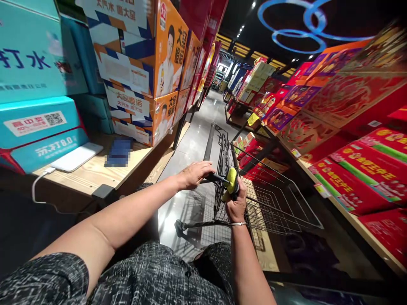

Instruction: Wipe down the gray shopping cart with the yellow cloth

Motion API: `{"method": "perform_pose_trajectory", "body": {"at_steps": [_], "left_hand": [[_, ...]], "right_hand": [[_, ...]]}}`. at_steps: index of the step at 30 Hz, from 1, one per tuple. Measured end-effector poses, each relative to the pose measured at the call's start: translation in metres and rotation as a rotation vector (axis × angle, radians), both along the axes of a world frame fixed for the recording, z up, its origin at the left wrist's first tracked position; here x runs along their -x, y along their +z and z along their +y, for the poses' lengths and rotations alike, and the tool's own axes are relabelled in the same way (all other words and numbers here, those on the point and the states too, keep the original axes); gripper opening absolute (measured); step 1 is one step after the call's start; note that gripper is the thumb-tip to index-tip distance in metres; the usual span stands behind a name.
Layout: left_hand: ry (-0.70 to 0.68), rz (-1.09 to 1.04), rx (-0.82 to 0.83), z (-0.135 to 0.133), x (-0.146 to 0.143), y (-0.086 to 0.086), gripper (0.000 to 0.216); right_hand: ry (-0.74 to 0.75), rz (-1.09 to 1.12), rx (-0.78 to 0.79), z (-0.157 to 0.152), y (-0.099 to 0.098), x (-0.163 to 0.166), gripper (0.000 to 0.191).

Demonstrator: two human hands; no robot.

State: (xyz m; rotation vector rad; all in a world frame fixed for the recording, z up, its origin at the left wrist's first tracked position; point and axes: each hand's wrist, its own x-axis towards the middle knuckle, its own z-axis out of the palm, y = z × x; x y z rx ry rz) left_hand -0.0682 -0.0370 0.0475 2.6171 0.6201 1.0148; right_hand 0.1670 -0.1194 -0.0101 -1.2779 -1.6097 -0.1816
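A black wire shopping cart (270, 203) stands tilted in view in front of me. My left hand (197, 174) rests at its near side, fingers bent over a dark bar of the cart (218, 177). Beside it, my right hand (237, 201) is closed around a bright yellow-green piece (232, 178) with a dark part, against the cart's frame. Whether this piece is a cloth, a sponge or a grip cover cannot be made out. The right fingers are partly hidden behind it. A thin bracelet (238, 223) circles the right wrist.
On the left, a wooden shelf (110, 180) bears turquoise cartons (41, 123), orange drink cartons (168, 55), a white phone (78, 156) on a cable and a blurred blue item (118, 152). Red gift boxes (359, 178) line the right shelf. A shiny aisle floor (197, 140) runs between.
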Motion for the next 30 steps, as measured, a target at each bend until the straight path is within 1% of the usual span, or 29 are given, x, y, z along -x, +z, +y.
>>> {"method": "perform_pose_trajectory", "body": {"at_steps": [3,6,7,9,12,14,16,18,20,22,25,28,30], "left_hand": [[-0.062,-0.050,0.105,-0.001,0.009,0.004,0.041],[-0.138,-0.084,0.198,-0.007,0.018,0.011,0.043],[-0.166,-0.104,0.236,-0.009,0.022,0.013,0.044],[-0.206,-0.160,0.315,-0.015,0.029,0.017,0.050],[-0.234,-0.246,0.434,-0.023,0.040,0.019,0.078],[-0.243,-0.281,0.510,-0.027,0.049,0.017,0.092],[-0.237,-0.312,0.553,-0.029,0.058,0.014,0.096],[-0.204,-0.319,0.557,-0.030,0.068,0.011,0.097],[-0.186,-0.311,0.559,-0.030,0.077,0.008,0.098],[-0.193,-0.326,0.582,-0.032,0.084,0.006,0.098],[-0.198,-0.317,0.573,-0.037,0.091,0.010,0.096],[-0.161,-0.206,0.454,-0.043,0.096,0.018,0.091],[-0.129,-0.126,0.332,-0.044,0.098,0.023,0.076]], "right_hand": [[-0.030,-0.011,-0.049,-0.002,0.008,0.016,0.063],[-0.082,-0.017,-0.173,-0.004,0.013,0.039,0.063],[-0.078,-0.031,-0.214,-0.005,0.013,0.047,0.062],[-0.025,-0.088,-0.255,-0.004,0.012,0.064,0.058],[0.081,-0.212,-0.235,-0.001,0.007,0.092,0.052],[0.100,-0.296,-0.231,0.001,0.002,0.110,0.050],[0.138,-0.368,-0.220,0.004,-0.003,0.125,0.049],[0.205,-0.404,-0.176,0.007,-0.007,0.134,0.048],[0.264,-0.439,-0.145,0.007,-0.010,0.136,0.048],[0.285,-0.487,-0.156,0.006,-0.012,0.133,0.048],[0.312,-0.515,-0.163,-0.001,-0.014,0.119,0.047],[0.358,-0.496,-0.105,-0.010,-0.016,0.095,0.047],[0.363,-0.497,-0.071,-0.018,-0.020,0.072,0.046]]}}
